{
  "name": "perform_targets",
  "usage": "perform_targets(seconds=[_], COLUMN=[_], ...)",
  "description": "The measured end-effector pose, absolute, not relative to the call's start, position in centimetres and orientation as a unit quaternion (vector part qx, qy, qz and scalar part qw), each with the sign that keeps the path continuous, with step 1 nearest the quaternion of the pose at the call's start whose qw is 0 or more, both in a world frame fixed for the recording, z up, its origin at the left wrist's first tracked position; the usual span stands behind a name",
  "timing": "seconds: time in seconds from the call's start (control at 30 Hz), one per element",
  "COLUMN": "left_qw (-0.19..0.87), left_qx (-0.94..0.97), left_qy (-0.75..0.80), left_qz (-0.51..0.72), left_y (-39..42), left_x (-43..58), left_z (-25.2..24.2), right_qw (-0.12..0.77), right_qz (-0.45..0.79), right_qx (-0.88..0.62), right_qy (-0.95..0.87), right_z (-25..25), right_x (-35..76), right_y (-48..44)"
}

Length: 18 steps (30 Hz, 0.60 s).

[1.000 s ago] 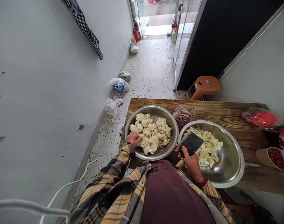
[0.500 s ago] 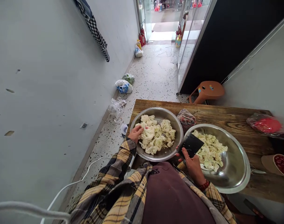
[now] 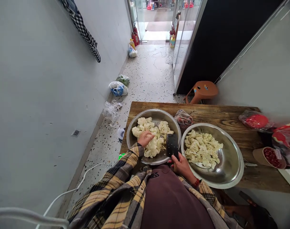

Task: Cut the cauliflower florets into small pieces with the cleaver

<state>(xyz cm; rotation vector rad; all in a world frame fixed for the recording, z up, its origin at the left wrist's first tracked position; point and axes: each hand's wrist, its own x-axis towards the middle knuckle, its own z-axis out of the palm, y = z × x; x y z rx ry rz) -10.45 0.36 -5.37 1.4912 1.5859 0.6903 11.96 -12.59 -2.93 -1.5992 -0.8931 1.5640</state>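
Note:
My left hand [image 3: 145, 139] is over the left steel bowl [image 3: 130, 140], its fingers closed on a piece of cauliflower [image 3: 152, 147]; the fingertips are partly hidden. More cauliflower florets [image 3: 165, 126] lie around it in that bowl. In my right hand [image 3: 181, 164] is a cleaver [image 3: 172, 145] with a dark, broad blade dotted with white crumbs. The blade stands over the right side of the left bowl, close to the florets. To the right, a larger steel bowl [image 3: 230, 171] holds many smaller cut cauliflower pieces [image 3: 202, 148].
Both bowls stand on a wooden table [image 3: 221, 116]. A bagged dark red item [image 3: 183, 119] sits behind them. Farther right are a red bagged thing [image 3: 256, 121] and a paper tub [image 3: 258, 156] of red contents. Beyond the table stands an orange stool [image 3: 204, 90]. Bags [image 3: 118, 88] line the wall.
The cleaver has swung left from between the bowls to over the left bowl, its blade now more upright. My left hand has moved inward over the florets. The view has shifted right.

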Motion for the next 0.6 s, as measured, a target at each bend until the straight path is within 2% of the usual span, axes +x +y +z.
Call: perform_targets(seconds=[0.13,0.3,0.5,0.6], left_qw=[0.362,0.308,0.316,0.335], left_qx=[0.670,0.720,0.684,0.690], left_qy=[0.611,0.595,0.627,0.623], left_qz=[0.217,0.182,0.197,0.156], left_y=[-2.5,-5.8,-4.6,-2.6], left_x=[-10.9,-11.8,-13.0,-12.8], left_z=[-5.8,-7.2,-6.4,-5.1], right_qw=[0.316,0.328,0.314,0.296], right_qz=[0.640,0.607,0.589,0.554], right_qx=[-0.620,-0.635,-0.633,-0.626], right_qy=[-0.325,-0.346,-0.391,-0.464], right_z=[-3.6,-2.9,-2.4,-1.6], right_x=[11.6,11.8,12.2,12.4], right_y=[-12.6,-11.6,-10.9,-10.5])
